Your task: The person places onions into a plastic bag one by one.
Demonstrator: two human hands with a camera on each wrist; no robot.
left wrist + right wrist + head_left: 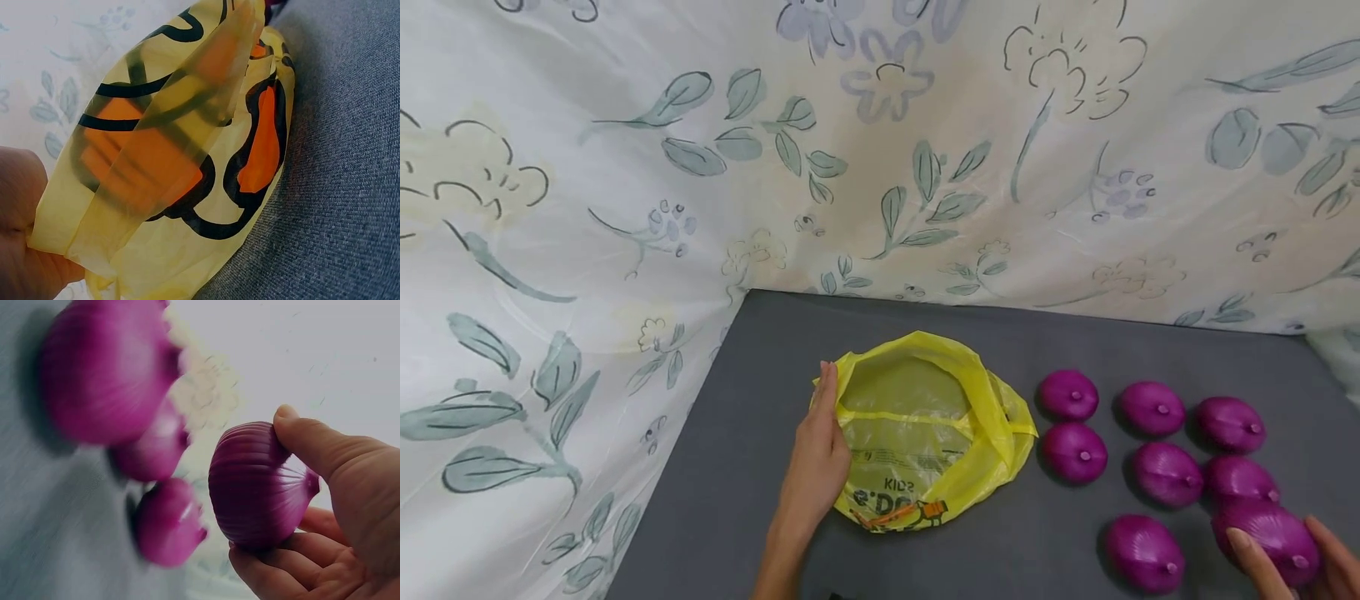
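A yellow plastic bag with dark lettering and orange print lies on the grey table, its mouth spread wide. My left hand pinches the left edge of the mouth, the plastic passing between thumb and fingers in the left wrist view. At the lower right, my right hand grips a red onion between thumb and fingers, above the table. Close by the held onion are a loose red onion and another onion partly covered by it in the head view.
More red onions lie in loose rows right of the bag, the nearest an onion close to its right edge. A floral cloth hangs behind the grey table and along its left side.
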